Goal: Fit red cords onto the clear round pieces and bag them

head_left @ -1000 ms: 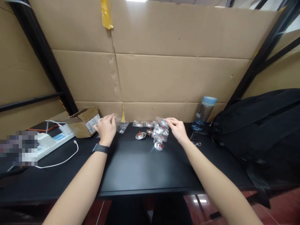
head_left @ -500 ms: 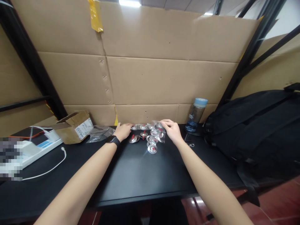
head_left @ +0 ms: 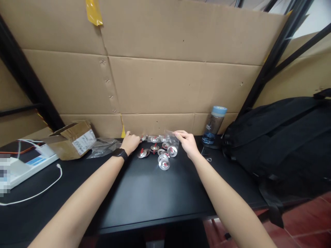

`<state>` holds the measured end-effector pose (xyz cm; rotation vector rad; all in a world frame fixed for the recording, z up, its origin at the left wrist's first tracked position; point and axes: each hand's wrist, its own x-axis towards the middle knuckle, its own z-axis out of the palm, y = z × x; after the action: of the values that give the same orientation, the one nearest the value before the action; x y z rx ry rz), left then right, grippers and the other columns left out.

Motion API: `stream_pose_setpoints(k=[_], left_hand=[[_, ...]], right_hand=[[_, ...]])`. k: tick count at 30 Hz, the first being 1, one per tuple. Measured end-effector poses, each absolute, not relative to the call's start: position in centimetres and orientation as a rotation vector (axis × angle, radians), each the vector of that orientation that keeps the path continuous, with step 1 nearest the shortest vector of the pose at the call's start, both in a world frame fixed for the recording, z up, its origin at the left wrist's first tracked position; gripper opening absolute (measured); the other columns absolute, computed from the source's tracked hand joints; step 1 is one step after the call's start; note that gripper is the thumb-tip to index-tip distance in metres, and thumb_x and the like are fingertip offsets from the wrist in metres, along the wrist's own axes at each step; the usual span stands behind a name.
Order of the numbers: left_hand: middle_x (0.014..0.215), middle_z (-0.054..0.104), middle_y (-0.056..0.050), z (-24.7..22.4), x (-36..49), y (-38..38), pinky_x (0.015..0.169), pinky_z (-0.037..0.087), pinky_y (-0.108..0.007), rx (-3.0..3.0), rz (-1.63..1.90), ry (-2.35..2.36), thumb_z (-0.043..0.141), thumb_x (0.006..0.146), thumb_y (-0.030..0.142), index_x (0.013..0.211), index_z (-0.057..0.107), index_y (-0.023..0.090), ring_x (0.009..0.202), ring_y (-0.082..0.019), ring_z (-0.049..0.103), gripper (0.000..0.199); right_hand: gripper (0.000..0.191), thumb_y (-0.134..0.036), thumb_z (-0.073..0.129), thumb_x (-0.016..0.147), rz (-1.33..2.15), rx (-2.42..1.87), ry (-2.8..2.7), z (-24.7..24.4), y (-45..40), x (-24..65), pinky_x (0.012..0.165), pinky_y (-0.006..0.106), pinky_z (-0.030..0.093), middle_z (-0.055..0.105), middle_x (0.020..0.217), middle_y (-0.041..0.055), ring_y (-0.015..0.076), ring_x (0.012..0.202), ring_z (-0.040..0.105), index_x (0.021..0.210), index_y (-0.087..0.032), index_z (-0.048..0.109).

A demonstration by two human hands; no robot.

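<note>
Right fingers (head_left: pixel 183 134) pinching clear bag (head_left: pixel 171 137), metal discs (head_left: pixel 164 164)

Discs (head_left: pixel 164 165) are being supported by the table (head_left: pixel 155 196), between the left hand (head_left: pixel 130 142) and the right hand (head_left: pixel 188 143). At left, plastic wrapping (head_left: pixel 103 147) is being flanked by a box (head_left: pixel 69 146), then a power strip (head_left: pixel 33 172); at right, a bottle (head_left: pixel 214 125) by a backpack (head_left: pixel 284 144). Behind, the table is being bordered by a cardboard panel (head_left: pixel 155 86).

Polished metal finger cymbals (head_left: pixel 164 164) are gleaming, a clear plastic bag (head_left: pixel 171 137) is glinting, the smooth tabletop (head_left: pixel 155 196) is shining softly, the cardboard panel (head_left: pixel 155 86) is looking matt.
</note>
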<state>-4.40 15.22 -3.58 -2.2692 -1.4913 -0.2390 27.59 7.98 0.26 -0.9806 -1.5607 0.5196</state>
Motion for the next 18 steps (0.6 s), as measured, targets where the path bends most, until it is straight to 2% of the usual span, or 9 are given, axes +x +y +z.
stream_pose_setpoints(k=[2, 5, 8, 13, 16, 18], left_hand=[[0.076, 0.075, -0.018, -3.4, -4.2, 15.1, 0.093, 0.029, -0.047, -2.270, -0.251, -1.460, 0.049, 0.092, 0.024, 0.074, 0.075, 0.015, 0.076, -0.029, 0.070, 0.032], [0.084, 0.075, -0.017, -2.7, -4.1, 14.3, 0.092, 0.029, -0.047, -2.252, -0.302, -1.431, 0.046, 0.092, 0.018, 0.082, 0.073, 0.016, 0.087, -0.030, 0.068, 0.029], [0.092, 0.073, -0.018, -1.2, -4.4, 13.1, 0.091, 0.028, -0.049, -2.191, -0.394, -1.440, 0.041, 0.096, 0.022, 0.086, 0.070, 0.016, 0.096, -0.032, 0.064, 0.031], [0.096, 0.072, -0.013, 2.7, -4.5, 10.8, 0.090, 0.029, -0.046, -2.143, -0.587, -1.414, 0.041, 0.099, 0.029, 0.091, 0.065, 0.019, 0.097, -0.029, 0.062, 0.027], [0.098, 0.074, -0.009, 4.3, -3.9, 9.6, 0.088, 0.028, -0.043, -2.218, -0.650, -1.462, 0.043, 0.099, 0.029, 0.093, 0.065, 0.021, 0.096, -0.027, 0.062, 0.024], [0.098, 0.075, -0.008, 4.6, -3.4, 8.9, 0.087, 0.028, -0.042, -2.252, -0.706, -1.516, 0.044, 0.099, 0.029, 0.093, 0.066, 0.022, 0.096, -0.027, 0.063, 0.024]], right_hand=[[0.029, -0.046, 0.067, 0.088, 0.536, -0.962, -1.537, 0.2, 8.0, 27.6, 0.095, 0.038, 0.049, 0.075, 0.105, 0.0083, 0.0246, 0.102, 0.068, 0.091, -0.022, 0.083], [0.030, -0.047, 0.067, 0.088, 0.537, -0.951, -1.501, 0.2, 8.0, 27.7, 0.095, 0.038, 0.049, 0.075, 0.107, 0.0086, 0.0249, 0.104, 0.067, 0.094, -0.022, 0.083], [0.032, -0.049, 0.068, 0.088, 0.538, -0.952, -1.455, 0.5, 7.9, 27.8, 0.094, 0.038, 0.049, 0.075, 0.105, 0.0090, 0.0253, 0.104, 0.067, 0.095, -0.021, 0.083], [0.031, -0.046, 0.067, 0.088, 0.509, -0.971, -1.458, 1.1, 7.8, 28.1, 0.090, 0.037, 0.051, 0.076, 0.102, 0.0090, 0.0246, 0.101, 0.068, 0.096, -0.020, 0.082], [0.031, -0.044, 0.062, 0.092, 0.305, -1.075, -1.560, 1.2, 7.7, 28.4, 0.084, 0.035, 0.052, 0.076, 0.093, 0.0080, 0.0230, 0.090, 0.069, 0.092, -0.020, 0.083], [0.032, -0.042, 0.058, 0.095, 0.095, -1.185, -1.598, 1.1, 7.6, 28.6, 0.083, 0.035, 0.051, 0.074, 0.089, 0.0074, 0.0224, 0.085, 0.069, 0.096, -0.022, 0.082]])
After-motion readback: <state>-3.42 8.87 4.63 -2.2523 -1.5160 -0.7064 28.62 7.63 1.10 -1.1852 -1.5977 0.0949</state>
